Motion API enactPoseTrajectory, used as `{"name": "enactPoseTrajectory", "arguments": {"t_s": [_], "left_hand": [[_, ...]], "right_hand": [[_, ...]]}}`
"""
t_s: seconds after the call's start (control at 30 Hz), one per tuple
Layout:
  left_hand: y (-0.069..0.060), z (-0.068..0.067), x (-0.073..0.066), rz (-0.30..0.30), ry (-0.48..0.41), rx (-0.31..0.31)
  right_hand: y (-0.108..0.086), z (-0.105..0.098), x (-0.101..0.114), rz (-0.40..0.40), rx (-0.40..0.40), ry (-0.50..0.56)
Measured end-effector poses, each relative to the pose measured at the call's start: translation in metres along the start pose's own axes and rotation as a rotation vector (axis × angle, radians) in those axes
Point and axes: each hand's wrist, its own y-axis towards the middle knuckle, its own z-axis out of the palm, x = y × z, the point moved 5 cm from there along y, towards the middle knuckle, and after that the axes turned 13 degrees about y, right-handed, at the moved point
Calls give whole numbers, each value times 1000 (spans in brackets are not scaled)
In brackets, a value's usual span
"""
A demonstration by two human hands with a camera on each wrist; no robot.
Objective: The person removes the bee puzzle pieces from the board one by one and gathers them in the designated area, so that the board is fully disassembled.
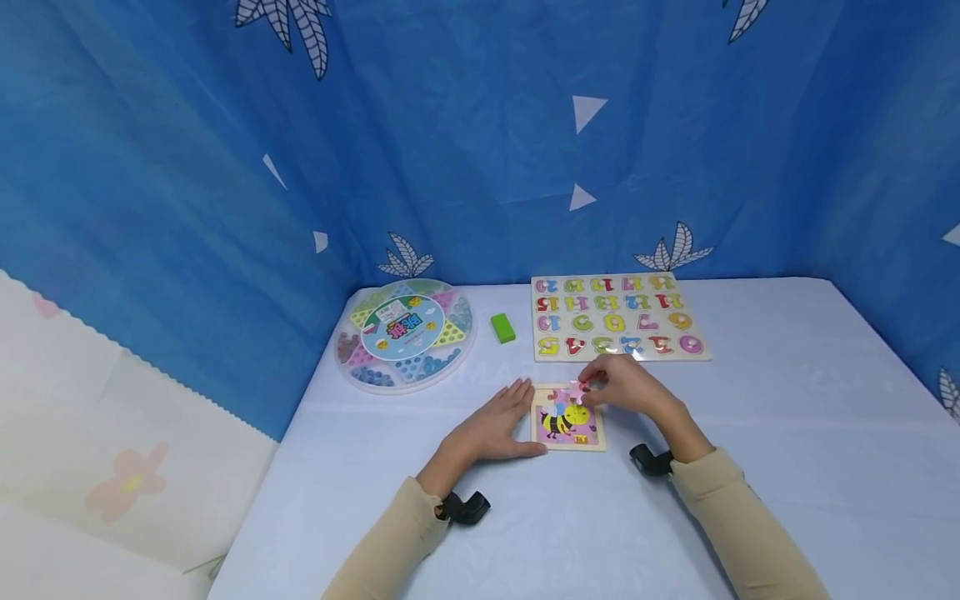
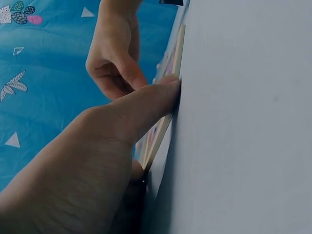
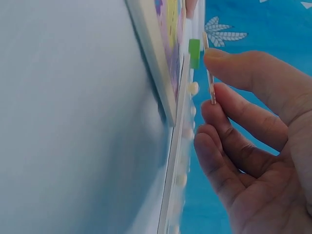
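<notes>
A square wooden bee puzzle [image 1: 567,423] lies on the white table, pink and yellow inside a pale frame. Its left edge is bordered by the straight fingers of my left hand [image 1: 498,425]; the thumb reaches along the near edge and rests against the frame in the left wrist view. Above the puzzle's upper right part, my right hand [image 1: 626,385] pinches a thin pink puzzle piece [image 1: 577,392] between thumb and fingers. Seen edge-on in the right wrist view, that puzzle piece [image 3: 210,78] is raised clear of the puzzle frame [image 3: 155,63].
Behind the puzzle lies a wooden number board [image 1: 621,318] with knobbed pieces. A green block [image 1: 502,328] stands left of it. Further left is a round, clear-lidded game box [image 1: 405,333] with beads inside. Blue patterned cloth [image 1: 480,150] hangs behind the table.
</notes>
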Motion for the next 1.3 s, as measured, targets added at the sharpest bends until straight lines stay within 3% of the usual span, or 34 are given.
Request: {"name": "enactPoseTrajectory", "arguments": {"t_s": [0.57, 0.83, 1.3], "left_hand": [[0, 4, 3, -2, -38, -2], [1, 5, 4, 1, -47, -4], [1, 5, 3, 0, -39, -6]], "right_hand": [[-12, -22, -20, -25, 2, 12], [-12, -31, -35, 51, 5, 26], [-13, -37, -50, 54, 2, 23]]}}
